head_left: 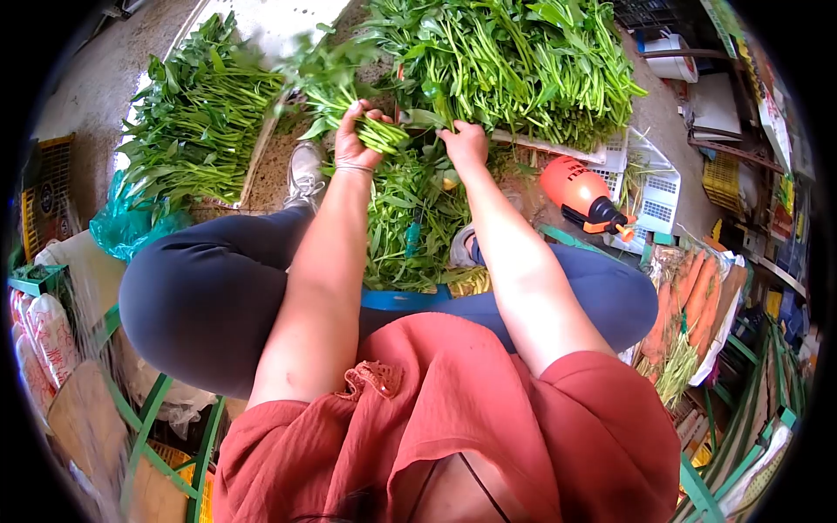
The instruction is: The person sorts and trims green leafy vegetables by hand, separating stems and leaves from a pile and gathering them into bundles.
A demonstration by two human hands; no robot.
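Observation:
My left hand (358,139) is closed around a bunch of long-stemmed leafy greens (331,96), cut stem ends toward me and leaves pointing away, blurred by motion. My right hand (464,144) is at the near edge of a large heap of the same greens (514,70); its fingers are curled at some stems and leaves and partly hidden. Below and between both hands lie loose leaves and trimmings (410,218), piled between my feet. Another stack of greens (205,122) lies to the left, stems facing right.
An orange spray bottle (575,187) with a black neck lies right of my right hand, by a white plastic crate (658,196). A teal plastic bag (131,222) is at left. Carrots (693,292) lie at right. Green metal frames (153,410) stand beside me.

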